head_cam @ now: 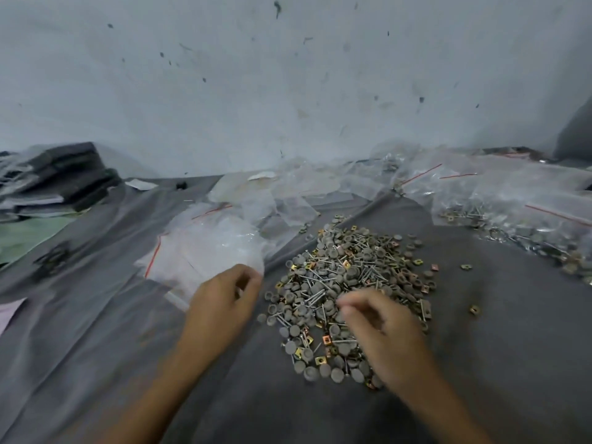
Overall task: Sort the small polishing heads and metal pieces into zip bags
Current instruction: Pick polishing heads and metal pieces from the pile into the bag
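Pile of polishing heads (349, 283) under right hand (381, 331), zip bags (205, 248) behind

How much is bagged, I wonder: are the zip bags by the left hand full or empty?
Empty, it seems: the zip bags look flat and clear, with nothing visible inside.

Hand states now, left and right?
Left hand: fingers curled at the zip bag edge; grip cannot be told.
Right hand: fingers curled over the pile, blurred; cannot be told.
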{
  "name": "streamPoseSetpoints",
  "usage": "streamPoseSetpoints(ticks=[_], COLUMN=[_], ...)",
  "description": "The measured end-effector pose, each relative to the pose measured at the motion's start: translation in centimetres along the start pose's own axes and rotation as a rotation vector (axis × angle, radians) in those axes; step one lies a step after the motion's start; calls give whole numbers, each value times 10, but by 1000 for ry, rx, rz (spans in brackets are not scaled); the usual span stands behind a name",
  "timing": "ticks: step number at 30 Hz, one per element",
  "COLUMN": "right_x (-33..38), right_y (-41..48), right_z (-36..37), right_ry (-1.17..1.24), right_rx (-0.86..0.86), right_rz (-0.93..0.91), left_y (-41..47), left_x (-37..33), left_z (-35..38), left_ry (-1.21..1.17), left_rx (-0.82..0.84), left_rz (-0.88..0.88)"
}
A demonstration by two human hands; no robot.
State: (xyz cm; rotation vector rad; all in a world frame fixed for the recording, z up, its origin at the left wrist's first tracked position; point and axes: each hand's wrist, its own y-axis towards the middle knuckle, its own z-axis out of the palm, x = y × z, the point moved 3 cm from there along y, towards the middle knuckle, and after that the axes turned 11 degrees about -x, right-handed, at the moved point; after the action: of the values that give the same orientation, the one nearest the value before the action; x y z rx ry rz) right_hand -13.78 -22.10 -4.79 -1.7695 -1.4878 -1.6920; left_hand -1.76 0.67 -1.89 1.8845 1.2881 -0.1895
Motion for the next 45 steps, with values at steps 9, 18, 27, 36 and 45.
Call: streamPoseSetpoints(ticks=[9, 18, 27, 36, 45], right_x=[2, -3, -5, 1, 14], right_y=[-29, -23, -18, -22, -22], right_z=[29, 22, 14, 21, 35], right_ry=[-52, 27, 461, 482, 451], right_rx=[178, 69, 47, 109, 296], right_rz=[-137, 2, 378, 381, 377], left_y=[-61, -78, -77, -71, -70], left_x=[-37, -52, -43, -42, -34], left_z=[40, 24, 1, 0, 1], left_ry=[-684, -802, -21, -195, -564], left_rx=[366, 596, 188, 135, 447], left_rz=[-466, -316, 577, 201, -47])
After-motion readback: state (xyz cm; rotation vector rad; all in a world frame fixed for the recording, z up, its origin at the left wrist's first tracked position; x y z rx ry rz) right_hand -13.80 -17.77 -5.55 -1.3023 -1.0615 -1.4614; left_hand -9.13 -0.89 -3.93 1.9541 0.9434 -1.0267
